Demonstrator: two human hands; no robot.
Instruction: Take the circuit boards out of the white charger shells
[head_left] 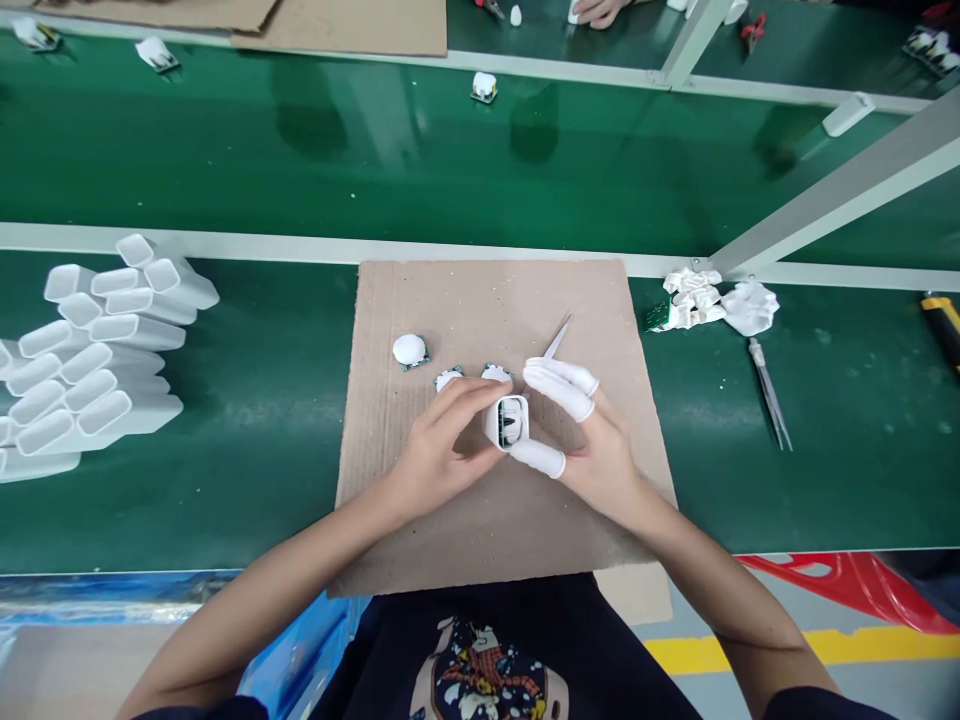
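Observation:
A white oval plastic housing [492, 424] is held over the cardboard, its open end facing me. A green circuit board and white parts [511, 422] show inside it. My left hand [442, 440] grips the housing from the left, thumb below and fingers above. White finger cots cover the thumb and two fingers of my right hand [592, 440]; its thumb presses the housing's lower right corner, its fingers sit by the upper right. Slim pointed tweezers [557, 337] stick out behind those fingers; I cannot tell whether they are touched. Small boards with white domes [409, 350] lie just beyond.
Beneath my hands is a cardboard sheet [420, 540]. Many empty white housings [127, 330] are stacked at left. To the right lie white finger cots [694, 298], another pair of tweezers [770, 395] and a yellow-black tool [943, 325]. Across the green belt [420, 180], a co-worker's hand [598, 10] shows.

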